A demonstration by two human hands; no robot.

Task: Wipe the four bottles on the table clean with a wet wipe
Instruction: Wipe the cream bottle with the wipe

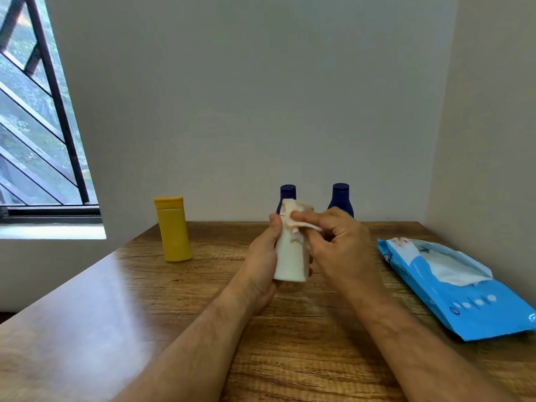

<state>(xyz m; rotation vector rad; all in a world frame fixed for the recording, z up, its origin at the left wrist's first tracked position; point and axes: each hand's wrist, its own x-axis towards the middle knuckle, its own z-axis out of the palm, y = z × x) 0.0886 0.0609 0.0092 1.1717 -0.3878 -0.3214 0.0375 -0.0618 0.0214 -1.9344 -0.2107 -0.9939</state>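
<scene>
A white bottle stood upright above the table, a crumpled wet wipe draped over its top. A yellow bottle and two dark blue bottles stood upright behind.

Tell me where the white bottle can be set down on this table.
The widest bare wood lies left of the left hand, in front of the yellow bottle. Another free strip runs between the yellow bottle and the left blue bottle. It is crowded on the right: the wipes pack fills the side beyond the right hand, with the right blue bottle behind.
</scene>
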